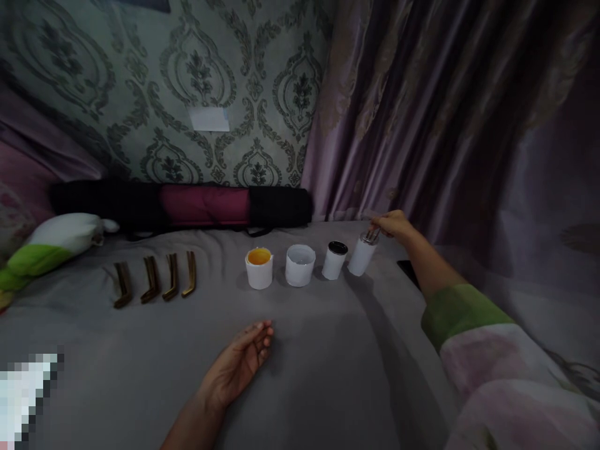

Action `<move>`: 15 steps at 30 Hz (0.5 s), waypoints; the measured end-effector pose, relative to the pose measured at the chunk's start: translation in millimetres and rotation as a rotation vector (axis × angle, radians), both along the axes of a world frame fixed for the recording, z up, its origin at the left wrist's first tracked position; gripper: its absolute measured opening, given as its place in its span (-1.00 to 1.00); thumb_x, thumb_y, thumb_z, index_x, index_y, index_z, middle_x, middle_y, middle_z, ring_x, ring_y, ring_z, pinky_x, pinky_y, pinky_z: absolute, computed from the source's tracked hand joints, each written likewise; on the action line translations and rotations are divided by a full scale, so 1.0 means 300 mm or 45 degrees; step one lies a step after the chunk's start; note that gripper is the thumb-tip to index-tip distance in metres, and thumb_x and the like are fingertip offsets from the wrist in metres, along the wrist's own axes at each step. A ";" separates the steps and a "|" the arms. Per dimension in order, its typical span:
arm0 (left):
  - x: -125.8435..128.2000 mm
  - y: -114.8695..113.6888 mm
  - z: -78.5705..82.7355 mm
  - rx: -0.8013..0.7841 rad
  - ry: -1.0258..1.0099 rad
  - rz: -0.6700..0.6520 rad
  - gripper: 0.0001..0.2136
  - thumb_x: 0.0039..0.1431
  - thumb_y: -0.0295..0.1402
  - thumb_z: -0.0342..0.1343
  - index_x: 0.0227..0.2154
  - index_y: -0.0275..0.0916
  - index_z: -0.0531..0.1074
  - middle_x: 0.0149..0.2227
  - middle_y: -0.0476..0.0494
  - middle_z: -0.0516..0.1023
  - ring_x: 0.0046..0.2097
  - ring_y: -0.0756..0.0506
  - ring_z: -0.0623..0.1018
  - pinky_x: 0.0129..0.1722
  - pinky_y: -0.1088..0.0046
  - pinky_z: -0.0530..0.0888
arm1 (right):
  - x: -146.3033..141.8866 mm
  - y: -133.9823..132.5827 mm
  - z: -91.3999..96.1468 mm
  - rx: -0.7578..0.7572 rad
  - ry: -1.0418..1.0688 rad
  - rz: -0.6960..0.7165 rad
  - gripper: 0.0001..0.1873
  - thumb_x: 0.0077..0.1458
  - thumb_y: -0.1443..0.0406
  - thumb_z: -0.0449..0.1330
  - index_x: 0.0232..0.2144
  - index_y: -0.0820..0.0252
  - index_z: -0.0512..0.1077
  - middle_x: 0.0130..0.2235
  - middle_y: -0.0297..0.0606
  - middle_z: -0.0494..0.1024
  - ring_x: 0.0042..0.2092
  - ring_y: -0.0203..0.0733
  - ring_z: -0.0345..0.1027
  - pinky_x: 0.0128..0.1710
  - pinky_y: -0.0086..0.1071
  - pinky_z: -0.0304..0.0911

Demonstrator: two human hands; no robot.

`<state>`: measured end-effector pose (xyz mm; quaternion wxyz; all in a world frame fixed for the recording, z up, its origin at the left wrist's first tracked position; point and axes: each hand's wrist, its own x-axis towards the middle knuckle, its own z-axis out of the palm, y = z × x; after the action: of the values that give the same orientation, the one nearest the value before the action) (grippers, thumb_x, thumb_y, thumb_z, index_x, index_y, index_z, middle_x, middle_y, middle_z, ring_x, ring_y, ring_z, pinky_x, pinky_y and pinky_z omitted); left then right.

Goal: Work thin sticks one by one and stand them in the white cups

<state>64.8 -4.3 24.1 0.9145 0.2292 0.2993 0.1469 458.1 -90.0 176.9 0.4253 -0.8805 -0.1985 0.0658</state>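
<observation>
My right hand (pixel 392 224) reaches to the far right of a row of white containers and pinches the silvery top of a tilted white bottle (pixel 362 255). Beside it stands a white jar with a black lid (pixel 334 259), then an open white cup (pixel 300 265), then a white cup with yellow contents (pixel 259 267). My left hand (pixel 241 361) rests on the grey sheet (pixel 140 369) in front of the cups, fingers loosely stretched, holding nothing.
Several bent brown metal pieces (pixel 157 279) lie in a row at the left. A black and maroon roll (pixel 187 205) lies along the patterned wall. A white and green pillow (pixel 51 245) sits far left. Purple curtains (pixel 445 125) hang at the right. A dark flat object (pixel 409 270) lies by my right forearm.
</observation>
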 end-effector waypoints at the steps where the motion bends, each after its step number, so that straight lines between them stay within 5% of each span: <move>1: 0.000 0.000 -0.001 -0.001 -0.004 -0.003 -0.89 0.05 -0.51 0.05 -0.33 -0.35 0.41 -0.39 -0.11 0.45 -0.45 0.09 0.43 -0.46 0.60 0.40 | -0.002 0.000 0.002 -0.020 0.003 0.007 -0.91 -0.15 0.39 0.15 -0.58 0.35 0.40 -0.66 -0.25 0.37 -0.72 -0.48 -0.09 -0.78 -0.52 -0.17; 15: 0.000 -0.002 0.002 0.005 0.009 0.009 -0.89 0.04 -0.51 0.05 -0.34 -0.37 0.41 -0.40 -0.10 0.45 -0.46 0.10 0.43 -0.48 0.61 0.39 | -0.018 0.019 0.012 -0.093 0.126 -0.052 -0.92 -0.18 0.46 0.15 -0.65 0.35 0.35 -0.71 -0.30 0.33 -0.71 -0.50 -0.11 -0.77 -0.53 -0.16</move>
<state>64.8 -4.9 24.8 0.9124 0.2305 0.3033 0.1500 452.9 -84.2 180.7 0.4033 -0.8950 -0.1568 0.1080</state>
